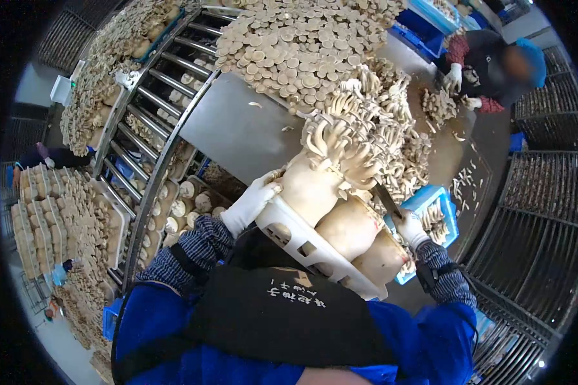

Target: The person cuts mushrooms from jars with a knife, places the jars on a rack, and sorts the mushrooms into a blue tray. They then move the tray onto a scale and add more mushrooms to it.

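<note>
My left hand (250,204), in a white glove, is closed on the near end of a whitish mushroom bag (308,186) and the rim of a white plastic crate (295,240). Long-stemmed mushrooms (337,138) spread from that bag's top. Two more bags (350,224) lie in the crate beside it. In my right hand (410,228), also gloved, is a knife (386,200), its blade at the mushroom stems. A large heap of cut mushrooms (398,122) lies just beyond the bag.
Right of my right hand stands a blue basket (438,218) holding mushrooms. A roller conveyor (151,122) curves on the left. A metal plate (237,122) lies ahead. A co-worker (494,67) handles mushrooms at the upper right. Racks (533,205) line the right side.
</note>
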